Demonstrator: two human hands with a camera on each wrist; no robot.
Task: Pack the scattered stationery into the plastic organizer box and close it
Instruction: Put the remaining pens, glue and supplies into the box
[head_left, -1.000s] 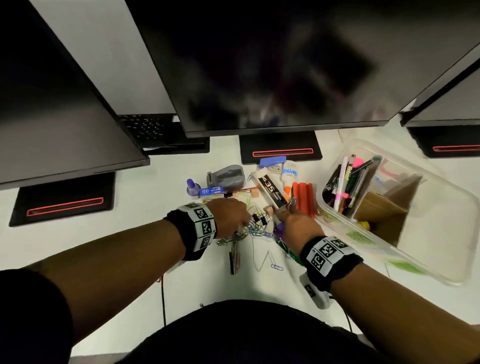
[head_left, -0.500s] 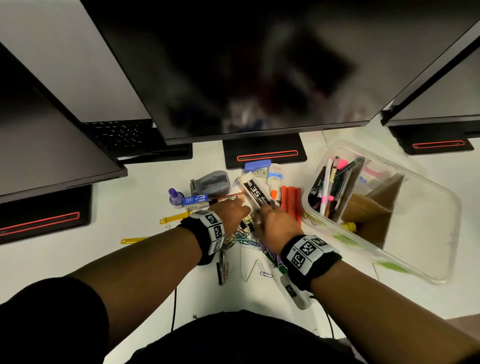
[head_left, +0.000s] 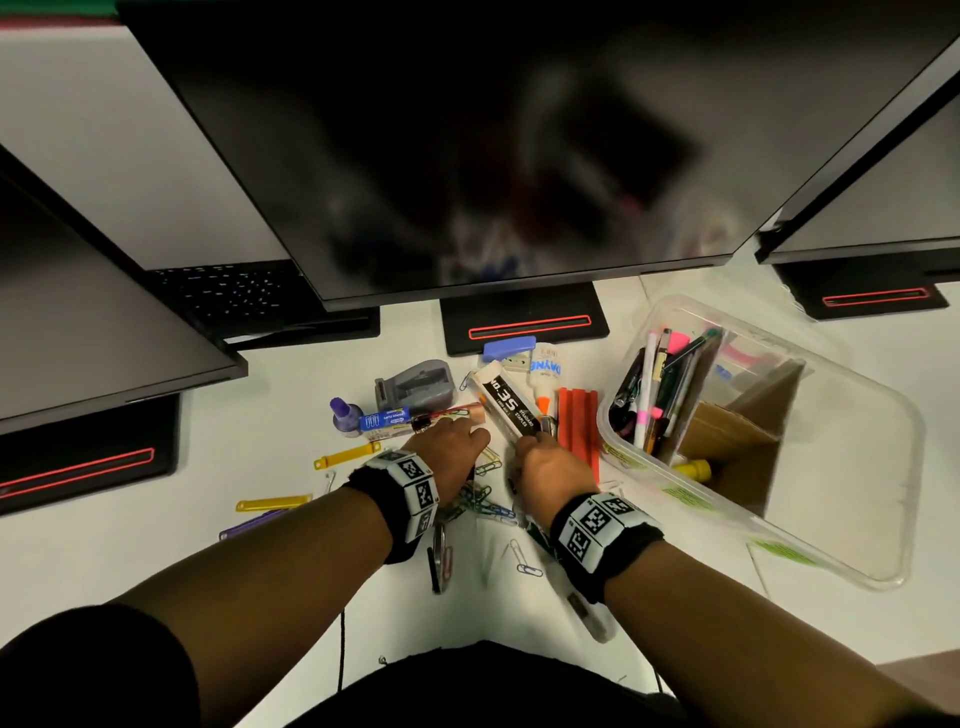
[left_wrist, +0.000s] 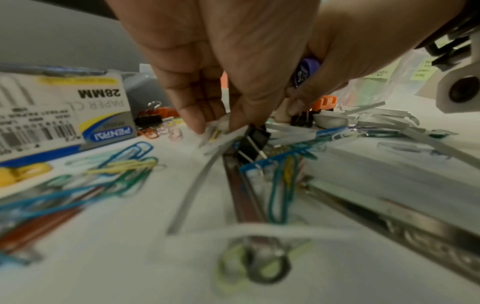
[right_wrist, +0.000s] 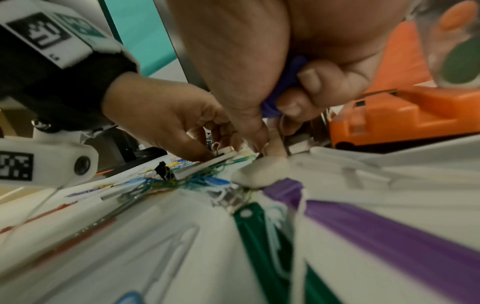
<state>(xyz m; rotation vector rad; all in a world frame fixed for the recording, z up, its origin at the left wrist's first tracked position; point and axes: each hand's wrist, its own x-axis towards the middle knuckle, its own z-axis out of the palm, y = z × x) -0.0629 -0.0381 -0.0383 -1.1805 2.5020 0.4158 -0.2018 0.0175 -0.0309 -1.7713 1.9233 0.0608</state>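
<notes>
Loose paper clips (head_left: 485, 501) and binder clips lie in a pile on the white desk (head_left: 260, 582). In the pile my left hand (head_left: 460, 441) pinches a thin white plastic strip (left_wrist: 207, 164), right beside a black binder clip (left_wrist: 254, 142). My right hand (head_left: 543, 460) almost touches it. Its fingers curl round a small purple object (right_wrist: 292, 67), and its thumb and forefinger reach down into the pile. The clear plastic organizer box (head_left: 852, 525) stands open at the right, holding pens (head_left: 652, 384) and a cardboard divider (head_left: 727, 441).
A staples box (head_left: 506, 402), glue bottle (head_left: 543, 371), orange block (head_left: 576, 426), grey dispenser (head_left: 415, 387), paper-clip box (head_left: 384, 420) and purple bottle (head_left: 343, 413) lie just beyond my hands. Yellow fasteners (head_left: 272, 503) lie left. Monitors (head_left: 493, 156) overhang the back of the desk.
Both hands have moved closer together over the clip pile, just in front of the staples box. My head view has shifted, and the box stays where it was.
</notes>
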